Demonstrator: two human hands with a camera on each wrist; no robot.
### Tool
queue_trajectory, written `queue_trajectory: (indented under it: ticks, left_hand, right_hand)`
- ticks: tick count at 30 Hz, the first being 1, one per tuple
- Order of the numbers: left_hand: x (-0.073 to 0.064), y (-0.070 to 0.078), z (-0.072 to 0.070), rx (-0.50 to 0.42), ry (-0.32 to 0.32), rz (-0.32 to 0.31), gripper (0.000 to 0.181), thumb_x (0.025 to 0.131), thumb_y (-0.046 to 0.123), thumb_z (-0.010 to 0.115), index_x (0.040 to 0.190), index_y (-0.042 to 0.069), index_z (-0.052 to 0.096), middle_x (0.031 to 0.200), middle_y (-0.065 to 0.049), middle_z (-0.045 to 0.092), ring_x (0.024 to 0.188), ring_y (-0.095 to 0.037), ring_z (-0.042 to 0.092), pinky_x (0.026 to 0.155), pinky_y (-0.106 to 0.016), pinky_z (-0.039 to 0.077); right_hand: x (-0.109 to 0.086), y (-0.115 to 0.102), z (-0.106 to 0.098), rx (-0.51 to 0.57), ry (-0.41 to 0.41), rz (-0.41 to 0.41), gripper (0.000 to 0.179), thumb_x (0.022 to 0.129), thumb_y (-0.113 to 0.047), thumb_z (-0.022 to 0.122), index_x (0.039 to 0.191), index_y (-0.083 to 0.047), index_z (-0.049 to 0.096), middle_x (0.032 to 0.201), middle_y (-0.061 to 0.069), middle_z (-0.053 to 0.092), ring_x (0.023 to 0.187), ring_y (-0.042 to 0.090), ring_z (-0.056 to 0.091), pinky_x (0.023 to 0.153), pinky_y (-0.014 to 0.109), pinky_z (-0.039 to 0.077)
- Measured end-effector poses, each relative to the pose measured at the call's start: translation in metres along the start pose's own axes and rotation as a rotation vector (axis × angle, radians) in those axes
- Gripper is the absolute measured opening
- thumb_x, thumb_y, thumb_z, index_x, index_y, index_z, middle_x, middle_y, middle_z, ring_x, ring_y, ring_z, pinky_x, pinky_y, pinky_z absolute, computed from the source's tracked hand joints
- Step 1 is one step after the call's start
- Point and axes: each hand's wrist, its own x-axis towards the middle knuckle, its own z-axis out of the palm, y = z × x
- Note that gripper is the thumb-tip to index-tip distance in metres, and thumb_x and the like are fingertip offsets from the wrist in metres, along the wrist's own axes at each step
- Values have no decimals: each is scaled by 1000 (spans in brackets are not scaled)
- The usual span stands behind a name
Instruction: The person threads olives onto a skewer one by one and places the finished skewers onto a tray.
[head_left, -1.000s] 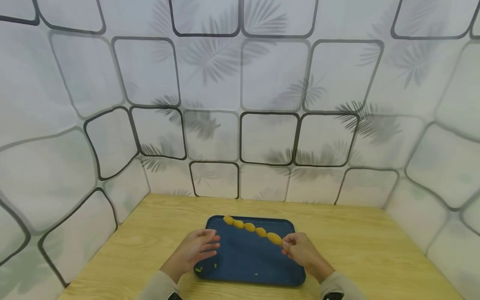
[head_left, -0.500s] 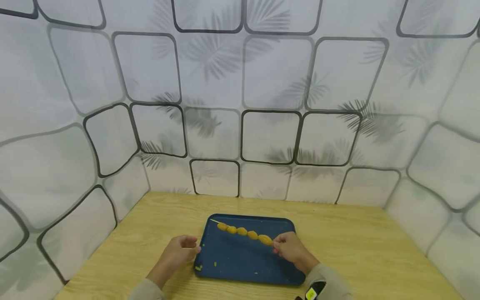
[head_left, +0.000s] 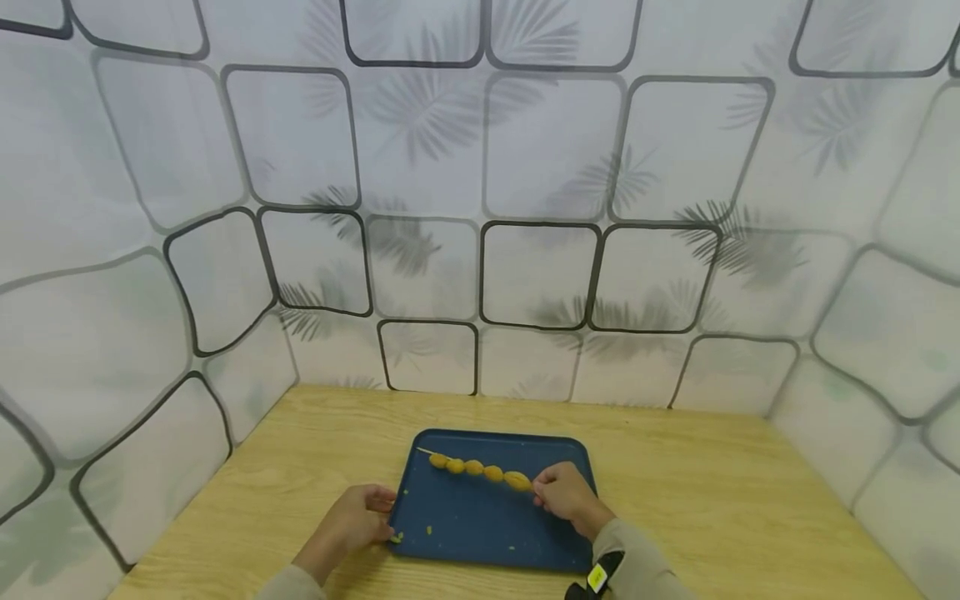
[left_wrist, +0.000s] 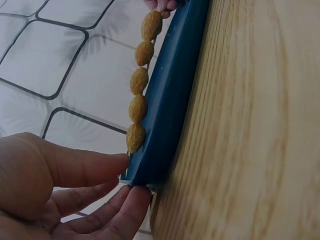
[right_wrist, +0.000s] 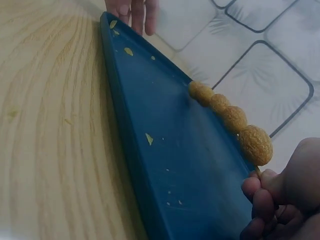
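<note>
My right hand (head_left: 566, 496) pinches the near end of a skewer between thumb and fingers. Threaded on the stick are several golden-brown, wrinkled oval pieces (head_left: 474, 468), and its pale tip points to the far left. The skewer lies slantwise close over a dark blue tray (head_left: 487, 521). At the tray's left side is my left hand (head_left: 351, 525), its thumb and fingers spread, with the fingertips right at the rim. In the left wrist view, the thumb (left_wrist: 95, 167) and fingertips are close around the tray's end (left_wrist: 155, 155).
Small green-yellow scraps (right_wrist: 129, 51) lie in the tray, mostly toward its near left corner. Around the tray extends a light wooden table (head_left: 712, 500). Patterned fabric walls (head_left: 540, 275) enclose the table at the back and both sides.
The right hand has brought the skewer left and lower over the tray. The left hand has moved from over the tray to its left edge, away from the skewer.
</note>
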Motion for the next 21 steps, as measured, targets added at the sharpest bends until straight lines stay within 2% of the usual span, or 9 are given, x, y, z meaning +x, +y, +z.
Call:
queue_trajectory:
  ticks: [5, 9, 14, 21]
  left_hand:
    - [0, 2, 0, 24, -5, 2, 44, 68, -14, 72, 111, -7, 63, 100, -10, 66, 98, -30, 61, 90, -51, 47]
    - [-1, 3, 0, 37, -6, 4, 43, 69, -13, 73, 110, -6, 63, 101, -10, 66, 99, -30, 61, 92, -52, 46]
    - [-2, 3, 0, 52, -2, 11, 41, 70, -12, 74, 110, -6, 64, 101, -9, 66, 100, -31, 61, 92, -53, 46]
    - [-4, 1, 1, 70, 17, 58, 38, 70, -13, 72, 106, -7, 65, 98, -9, 67, 97, -29, 62, 89, -51, 48]
  right_hand:
    - [4, 0, 3, -53, 19, 2, 15, 92, -2, 59, 82, 0, 70, 67, 1, 63, 63, 15, 57, 55, 28, 46]
    - [6, 0, 5, -137, 33, 3, 15, 89, -5, 62, 77, -4, 71, 65, -1, 63, 62, 15, 55, 55, 28, 44]
    - [6, -3, 4, -234, 26, -6, 16, 87, -6, 65, 72, -7, 70, 65, -2, 64, 63, 14, 57, 58, 31, 48]
    - [4, -5, 7, -333, 20, -69, 17, 87, -7, 69, 71, -10, 70, 61, -4, 60, 55, 11, 55, 51, 27, 46]
